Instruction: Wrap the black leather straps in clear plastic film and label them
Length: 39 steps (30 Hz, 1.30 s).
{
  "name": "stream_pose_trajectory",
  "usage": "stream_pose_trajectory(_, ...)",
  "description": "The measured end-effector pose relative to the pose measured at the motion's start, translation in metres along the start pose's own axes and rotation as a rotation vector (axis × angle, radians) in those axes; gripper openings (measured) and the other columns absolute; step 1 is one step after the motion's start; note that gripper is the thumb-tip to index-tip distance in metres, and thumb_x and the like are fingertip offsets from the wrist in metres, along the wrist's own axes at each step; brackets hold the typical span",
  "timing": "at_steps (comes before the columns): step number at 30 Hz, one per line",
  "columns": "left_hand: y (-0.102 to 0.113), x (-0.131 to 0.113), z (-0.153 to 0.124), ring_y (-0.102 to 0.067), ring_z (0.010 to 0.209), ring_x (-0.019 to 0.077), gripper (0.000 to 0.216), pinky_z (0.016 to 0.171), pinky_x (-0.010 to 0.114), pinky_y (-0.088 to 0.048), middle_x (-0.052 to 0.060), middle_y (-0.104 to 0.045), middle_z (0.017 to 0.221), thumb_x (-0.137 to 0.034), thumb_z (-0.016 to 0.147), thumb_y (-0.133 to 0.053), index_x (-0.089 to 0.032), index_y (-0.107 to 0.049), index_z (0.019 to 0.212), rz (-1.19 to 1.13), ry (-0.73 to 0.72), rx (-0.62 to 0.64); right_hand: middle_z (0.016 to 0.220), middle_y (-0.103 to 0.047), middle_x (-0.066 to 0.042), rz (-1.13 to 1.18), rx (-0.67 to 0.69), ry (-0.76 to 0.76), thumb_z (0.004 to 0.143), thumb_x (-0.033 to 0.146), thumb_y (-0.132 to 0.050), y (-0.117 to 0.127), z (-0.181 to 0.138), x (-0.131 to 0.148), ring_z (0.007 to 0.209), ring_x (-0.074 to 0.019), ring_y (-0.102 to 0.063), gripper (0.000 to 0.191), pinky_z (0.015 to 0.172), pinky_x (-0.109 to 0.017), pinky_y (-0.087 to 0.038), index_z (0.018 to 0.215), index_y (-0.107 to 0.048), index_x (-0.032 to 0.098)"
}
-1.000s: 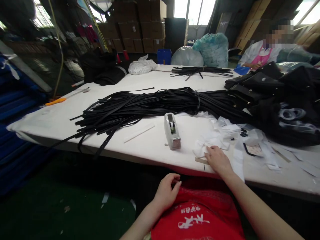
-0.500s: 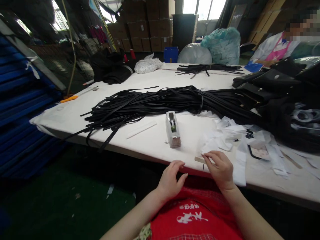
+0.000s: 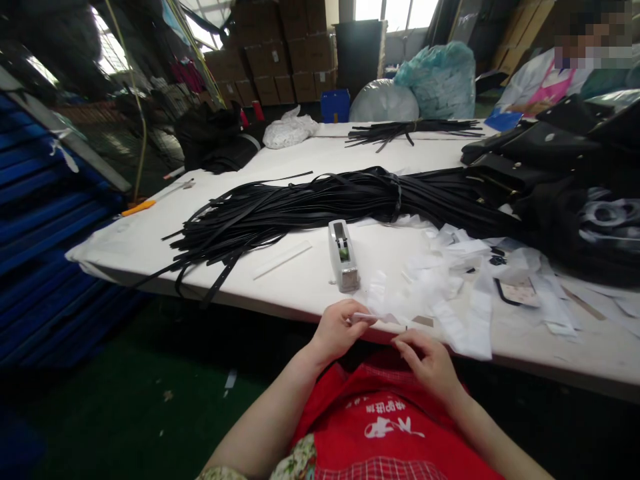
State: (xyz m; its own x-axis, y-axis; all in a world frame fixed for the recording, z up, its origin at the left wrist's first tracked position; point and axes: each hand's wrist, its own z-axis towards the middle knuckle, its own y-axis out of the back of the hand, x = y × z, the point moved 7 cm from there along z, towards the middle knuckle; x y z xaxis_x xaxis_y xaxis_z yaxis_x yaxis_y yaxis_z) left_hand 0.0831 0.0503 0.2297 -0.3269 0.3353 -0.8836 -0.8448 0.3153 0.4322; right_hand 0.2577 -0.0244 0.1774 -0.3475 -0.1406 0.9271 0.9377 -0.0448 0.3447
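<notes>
My left hand (image 3: 336, 330) is at the near edge of the white table (image 3: 150, 233), fingers pinched on a thin white strip (image 3: 367, 317) that runs toward the pile of white paper scraps (image 3: 445, 280). My right hand (image 3: 425, 357) sits just below the table edge over my red apron, fingers curled together; whether anything is in them is hidden. A grey tape dispenser (image 3: 343, 257) stands just beyond my left hand. A large bundle of black straps (image 3: 310, 203) lies across the table's middle.
Black bags (image 3: 565, 173) are heaped at the right. A smaller strap bundle (image 3: 407, 129) and a white plastic bag (image 3: 287, 130) lie at the far side. Another person (image 3: 550, 73) sits at the far right. Blue racks (image 3: 45, 253) stand left of the table.
My left hand rose from my lap to the table edge and pinched a white strip. My right hand drew back from the scraps to below the edge.
</notes>
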Motion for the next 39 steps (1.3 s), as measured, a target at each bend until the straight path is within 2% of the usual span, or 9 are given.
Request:
stream_pose_trajectory(2,0.003,-0.005,-0.008,-0.062,0.068,0.0124,0.016,0.066,0.022,-0.048,0.001,-0.07,0.074,-0.01,0.076,-0.061,-0.016,-0.075,0.079,-0.013,0.023,0.084,0.102,-0.074,-0.012,0.366,0.24,-0.188,0.087,0.05,-0.059,-0.026,-0.001,-0.011,0.082,-0.0255,-0.07,0.037,0.068,-0.039,-0.058,0.107,-0.071,0.021)
stream_pose_trajectory(4,0.006,-0.009,-0.021,-0.062,0.063,0.011,0.021,0.063,0.021,-0.047,0.0,-0.071,0.071,-0.011,0.077,-0.058,-0.017,-0.077,0.083,-0.028,0.083,0.188,0.126,-0.067,-0.015,0.716,0.289,-0.287,0.085,0.058,-0.057,-0.038,0.003,-0.013,0.106,-0.0293,-0.068,0.055,0.084,-0.044,-0.057,0.125,-0.063,0.021)
stream_pose_trajectory(8,0.032,-0.001,-0.057,-0.064,0.064,0.0121,0.026,0.061,0.02,-0.048,0.001,-0.074,0.08,-0.022,0.076,-0.067,-0.018,-0.073,0.101,-0.084,0.315,0.253,0.129,-0.066,-0.012,0.921,-0.027,-0.415,0.088,0.055,-0.054,-0.018,0.029,-0.032,0.119,-0.0278,-0.062,0.05,0.103,-0.048,-0.049,0.124,-0.062,0.022)
stream_pose_trajectory(11,0.072,0.03,-0.094,-0.055,0.05,0.0103,0.026,0.047,0.018,-0.04,-0.003,-0.066,0.064,-0.031,0.071,-0.073,-0.016,-0.067,0.092,-0.049,0.567,0.205,0.114,-0.073,-0.011,0.807,-0.195,-0.456,0.089,0.048,-0.054,0.008,0.048,-0.049,0.108,-0.0267,-0.068,0.034,0.094,-0.046,-0.056,0.109,-0.067,0.023)
stream_pose_trajectory(16,0.132,0.084,-0.17,-0.045,0.046,0.0079,0.042,0.044,0.018,-0.032,-0.005,-0.052,0.052,-0.053,0.065,-0.077,-0.015,-0.059,0.069,-0.085,0.8,0.197,0.104,-0.074,-0.008,0.691,-0.23,-0.414,0.089,0.047,-0.054,0.033,0.071,-0.055,0.1,-0.0231,-0.071,0.027,0.076,-0.036,-0.061,0.097,-0.066,0.024)
stream_pose_trajectory(22,0.158,0.111,-0.241,-0.042,0.044,0.0079,0.054,0.045,0.02,-0.032,-0.004,-0.05,0.049,-0.067,0.056,-0.078,-0.015,-0.064,0.063,-0.165,0.925,0.209,0.066,-0.068,-0.007,0.439,-0.222,-0.418,0.083,0.061,-0.053,0.034,0.077,-0.058,0.061,-0.02,-0.068,0.044,0.047,-0.028,-0.051,0.069,-0.058,0.02)
stream_pose_trajectory(27,0.159,0.119,-0.257,-0.043,0.041,0.0092,0.049,0.043,0.021,-0.033,-0.003,-0.053,0.046,-0.064,0.06,-0.078,-0.016,-0.064,0.061,-0.221,0.966,0.168,0.045,-0.059,-0.003,0.055,-0.148,-0.414,0.079,0.07,-0.053,0.035,0.065,-0.06,0.041,-0.0159,-0.055,0.056,0.04,-0.026,-0.04,0.053,-0.055,0.021)
stream_pose_trajectory(33,0.16,0.124,-0.254,-0.043,0.038,0.0088,0.05,0.043,0.021,-0.032,-0.002,-0.054,0.041,-0.06,0.063,-0.079,-0.015,-0.059,0.055,-0.278,0.959,0.195,0.059,-0.066,-0.003,-0.425,-0.078,-0.358,0.062,0.06,-0.076,0.026,0.052,-0.055,0.06,-0.0211,-0.063,0.038,0.055,-0.028,-0.042,0.062,-0.067,0.023)
stream_pose_trajectory(39,0.19,0.14,-0.284,-0.035,0.037,0.0056,0.051,0.04,0.018,-0.025,-0.006,-0.048,0.039,-0.062,0.057,-0.081,-0.015,-0.066,0.066,-0.321,1.04,-0.073,0.068,-0.069,-0.003,-0.592,-0.052,-0.314,0.076,0.051,-0.066,0.022,0.038,-0.059,0.066,-0.0222,-0.066,0.028,0.061,-0.03,-0.044,0.077,-0.066,0.023)
